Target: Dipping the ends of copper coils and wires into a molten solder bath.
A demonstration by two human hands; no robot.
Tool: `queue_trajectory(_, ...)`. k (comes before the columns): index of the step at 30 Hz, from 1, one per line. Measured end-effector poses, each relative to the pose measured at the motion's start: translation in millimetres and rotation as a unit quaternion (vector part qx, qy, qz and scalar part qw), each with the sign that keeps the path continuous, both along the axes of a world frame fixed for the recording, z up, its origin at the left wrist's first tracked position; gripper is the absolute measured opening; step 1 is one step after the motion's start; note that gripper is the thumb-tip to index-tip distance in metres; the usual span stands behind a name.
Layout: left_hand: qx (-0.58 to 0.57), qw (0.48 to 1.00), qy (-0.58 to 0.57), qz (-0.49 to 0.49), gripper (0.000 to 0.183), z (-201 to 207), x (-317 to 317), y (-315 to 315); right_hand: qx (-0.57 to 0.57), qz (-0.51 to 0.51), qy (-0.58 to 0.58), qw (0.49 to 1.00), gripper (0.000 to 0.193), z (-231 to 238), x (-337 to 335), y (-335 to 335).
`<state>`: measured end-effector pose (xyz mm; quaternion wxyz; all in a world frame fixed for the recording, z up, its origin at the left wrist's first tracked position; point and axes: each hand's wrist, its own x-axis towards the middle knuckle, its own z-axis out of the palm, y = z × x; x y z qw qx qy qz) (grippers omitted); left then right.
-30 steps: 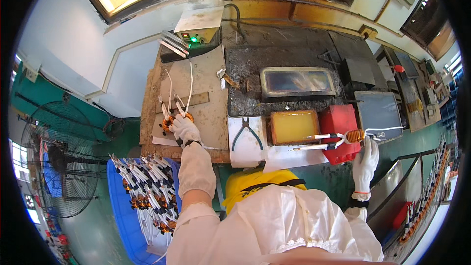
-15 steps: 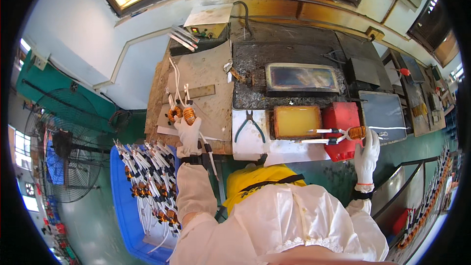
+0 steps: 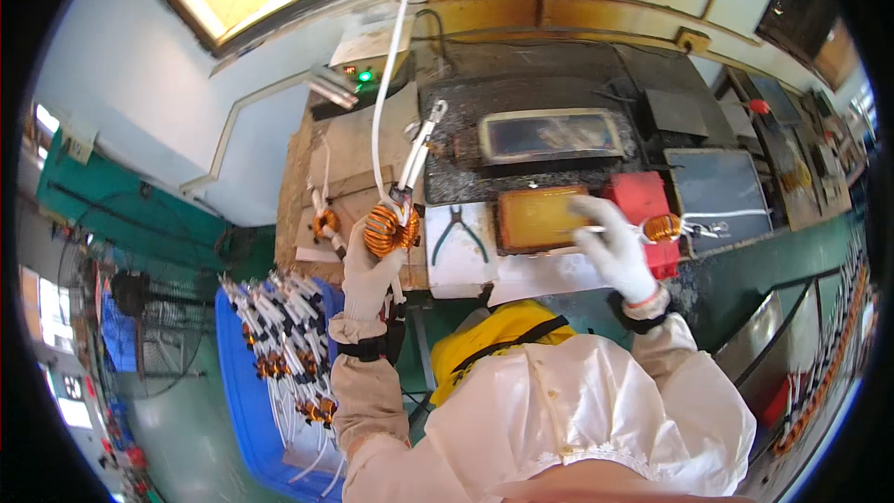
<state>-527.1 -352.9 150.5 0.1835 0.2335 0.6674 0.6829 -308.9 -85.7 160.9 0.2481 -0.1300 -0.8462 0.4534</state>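
My left hand (image 3: pixel 368 284), in a white glove, is closed around a copper-wound ring coil (image 3: pixel 391 229), held up so its white leads point away from me. One lead is long and loose; shorter ones end in metal lugs. A second ring coil (image 3: pixel 326 224) lies on the board beside that hand. My right hand (image 3: pixel 610 251), gloved and somewhat blurred, is over the near right edge of the tray of yellow material (image 3: pixel 540 221), fingers apart, with nothing visible in them. Just right of it, another ring coil (image 3: pixel 663 227) rests on the red box (image 3: pixel 643 188), its leads pointing right.
Green-handled pliers (image 3: pixel 456 235) lie on white paper between my hands. Behind are a framed rectangular pan (image 3: pixel 551 135) and a control box (image 3: pixel 368 61) with a green light. A blue bin (image 3: pixel 233 363) of leaded coils stands at lower left, near a large fan (image 3: pixel 130 298).
My right hand has let go of its coil on the red box and moved left. My left hand has lifted one coil, leaving the other on the board. The view has shifted slightly.
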Motion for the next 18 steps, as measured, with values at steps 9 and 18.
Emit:
queue_trajectory(9,-0.055,0.925,0.315,-0.204,0.043,28,38,113,-0.056,-0.058,-0.017,0.997,0.062,24,-15,-29)
queue_trajectory(18,-0.053,0.885,0.321,-0.334,0.047,35,81,194,-0.414,-0.142,0.174,0.882,0.036,25,57,23)
